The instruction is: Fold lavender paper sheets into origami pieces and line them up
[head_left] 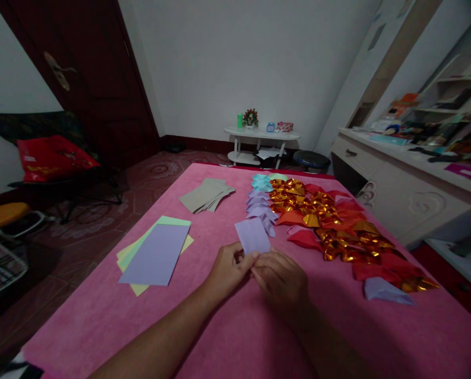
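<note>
At the centre of our clock, above the pink cloth [219,337], we hold a small lilac paper [252,236], its flat face rising away from us toward twelve. Our left hand [229,266] comes in from seven o'clock, thumb and fingers pinched on the paper's near edge. Our right hand [284,281] comes from five, its curled fingers closed on that same edge, and the two hands meet there.

Just past the paper, at about one o'clock, we see a row of lilac folded pieces [259,205]; the nearest is partly hidden behind the paper, and we cannot tell whether they touch. Beyond these, near twelve, sit light blue folded pieces [262,183]. From one round to four spread shiny gold pieces [332,250] mixed with red pieces [304,241], and at four lies a lone lilac piece [387,291].

Toward eight or nine we have a lilac sheet [156,252] lying over a green sheet [172,220] and a yellow sheet [138,289], fanned askew. Around ten to eleven rests a loose stack of greyish papers [203,197]. Farther off, at twelve, stands a white side table [261,132] by the wall.
</note>
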Available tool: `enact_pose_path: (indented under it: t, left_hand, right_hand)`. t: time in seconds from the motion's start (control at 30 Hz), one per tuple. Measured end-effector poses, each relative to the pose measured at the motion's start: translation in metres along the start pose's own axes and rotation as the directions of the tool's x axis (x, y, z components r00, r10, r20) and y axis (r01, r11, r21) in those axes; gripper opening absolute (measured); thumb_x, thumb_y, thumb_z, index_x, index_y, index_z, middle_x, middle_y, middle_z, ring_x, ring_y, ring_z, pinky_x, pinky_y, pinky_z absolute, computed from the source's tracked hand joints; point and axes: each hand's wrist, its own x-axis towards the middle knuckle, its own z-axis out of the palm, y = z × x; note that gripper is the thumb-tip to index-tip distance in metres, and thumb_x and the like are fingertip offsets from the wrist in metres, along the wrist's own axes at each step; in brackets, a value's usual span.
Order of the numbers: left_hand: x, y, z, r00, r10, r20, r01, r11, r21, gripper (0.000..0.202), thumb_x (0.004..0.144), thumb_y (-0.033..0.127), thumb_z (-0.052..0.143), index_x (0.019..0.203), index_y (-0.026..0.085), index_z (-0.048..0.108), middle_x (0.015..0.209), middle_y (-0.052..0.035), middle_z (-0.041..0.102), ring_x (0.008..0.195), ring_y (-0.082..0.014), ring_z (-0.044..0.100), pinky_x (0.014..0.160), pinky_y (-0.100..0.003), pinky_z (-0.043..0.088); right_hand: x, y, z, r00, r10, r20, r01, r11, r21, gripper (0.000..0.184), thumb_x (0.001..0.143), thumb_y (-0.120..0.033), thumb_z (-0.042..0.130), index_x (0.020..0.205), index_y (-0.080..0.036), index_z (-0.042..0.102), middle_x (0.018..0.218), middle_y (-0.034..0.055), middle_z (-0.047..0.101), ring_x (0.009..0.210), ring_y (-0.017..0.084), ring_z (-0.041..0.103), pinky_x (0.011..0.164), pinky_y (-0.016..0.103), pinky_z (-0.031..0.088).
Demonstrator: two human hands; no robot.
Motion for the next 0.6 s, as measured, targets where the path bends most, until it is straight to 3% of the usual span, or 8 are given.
enact_pose_path:
  t: [0.07, 0.13, 0.2, 0.27, 0.33, 0.43, 0.53, 0.6]
  left_hand:
    - [0.003, -0.004, 0.0, 0.997, -0.073, 0.016, 0.074, 0.984, -0.161, 0.037, 0.075, 0.047, 0.06, 0.07, 0.011, 0.06, 0.061, -0.0005, 0.057, 0.054, -0.0103, 0.049, 0.053, -0.021, 0.038]
    - [0.005, -0.006, -0.003, 0.988, -0.134, 0.077, 0.149, 0.962, -0.23, 0.037, 0.073, 0.048, 0.061, 0.069, 0.011, 0.058, 0.057, 0.0011, 0.053, 0.048, -0.0085, 0.044, 0.048, -0.02, 0.034]
    - [0.006, -0.004, -0.007, 0.97, -0.156, 0.187, 0.199, 0.95, -0.239, 0.036, 0.073, 0.046, 0.061, 0.07, 0.01, 0.058, 0.057, 0.0013, 0.051, 0.048, -0.008, 0.042, 0.047, -0.019, 0.031]
    - [0.004, -0.001, -0.011, 0.94, -0.15, 0.307, 0.225, 0.949, -0.223, 0.031, 0.072, 0.041, 0.062, 0.071, 0.01, 0.058, 0.06, 0.0008, 0.052, 0.051, -0.0084, 0.044, 0.049, -0.019, 0.032]
    - [0.002, 0.002, -0.014, 0.903, -0.15, 0.401, 0.231, 0.96, -0.16, 0.024, 0.071, 0.034, 0.062, 0.068, 0.011, 0.056, 0.06, 0.0015, 0.05, 0.052, -0.0082, 0.043, 0.049, -0.019, 0.031]
    - [0.001, 0.003, -0.019, 0.858, -0.16, 0.489, 0.199, 0.98, -0.028, 0.015, 0.07, 0.025, 0.058, 0.064, 0.011, 0.055, 0.058, 0.0029, 0.046, 0.051, -0.0074, 0.039, 0.047, -0.018, 0.027]
    - [0.004, 0.0, -0.022, 0.843, -0.146, 0.517, 0.165, 0.986, 0.01, 0.014, 0.07, 0.024, 0.057, 0.065, 0.01, 0.057, 0.058, 0.0029, 0.045, 0.051, -0.0072, 0.038, 0.047, -0.018, 0.026]
    - [0.007, -0.003, -0.022, 0.891, -0.128, 0.435, 0.157, 0.987, -0.032, 0.022, 0.071, 0.031, 0.061, 0.065, 0.01, 0.058, 0.057, 0.0025, 0.045, 0.05, -0.0068, 0.037, 0.046, -0.018, 0.026]
  right_hand:
    - [0.0, -0.001, -0.001, 0.999, 0.028, -0.017, -0.027, 0.998, 0.056, 0.013, 0.08, -0.011, 0.06, 0.087, -0.022, 0.059, 0.085, 0.0023, 0.068, 0.086, 0.016, 0.062, 0.091, 0.038, 0.046]
    - [0.0, 0.001, -0.003, 0.982, 0.164, -0.092, -0.156, 0.984, 0.085, 0.014, 0.079, -0.016, 0.062, 0.091, -0.023, 0.06, 0.097, 0.005, 0.066, 0.095, 0.019, 0.06, 0.092, 0.041, 0.045]
    - [-0.001, 0.007, -0.003, 0.909, 0.373, -0.183, -0.351, 0.925, 0.145, 0.022, 0.08, -0.023, 0.061, 0.101, -0.022, 0.059, 0.113, 0.0097, 0.06, 0.107, 0.023, 0.055, 0.093, 0.044, 0.043]
    - [-0.002, 0.014, -0.001, 0.781, 0.591, -0.203, -0.522, 0.795, 0.31, 0.033, 0.08, -0.029, 0.059, 0.111, -0.021, 0.054, 0.119, 0.013, 0.056, 0.109, 0.025, 0.054, 0.091, 0.044, 0.045]
    - [-0.004, 0.021, 0.002, 0.658, 0.747, -0.098, -0.608, 0.603, 0.516, 0.039, 0.078, -0.034, 0.06, 0.113, -0.019, 0.051, 0.108, 0.0127, 0.061, 0.095, 0.023, 0.062, 0.078, 0.037, 0.052]
    - [-0.005, 0.027, 0.005, 0.573, 0.801, 0.174, -0.678, 0.345, 0.649, 0.034, 0.073, -0.037, 0.065, 0.099, -0.017, 0.057, 0.079, 0.0056, 0.065, 0.065, 0.017, 0.063, 0.055, 0.026, 0.05]
    - [-0.007, 0.028, 0.006, 0.536, 0.785, 0.309, -0.731, 0.249, 0.636, 0.025, 0.069, -0.038, 0.069, 0.078, -0.015, 0.062, 0.062, 0.0009, 0.062, 0.051, 0.012, 0.055, 0.048, 0.022, 0.042]
    - [-0.009, 0.029, 0.007, 0.503, 0.811, 0.3, -0.745, 0.231, 0.626, 0.025, 0.069, -0.039, 0.069, 0.067, -0.015, 0.06, 0.055, -0.0012, 0.058, 0.046, 0.01, 0.05, 0.044, 0.021, 0.037]
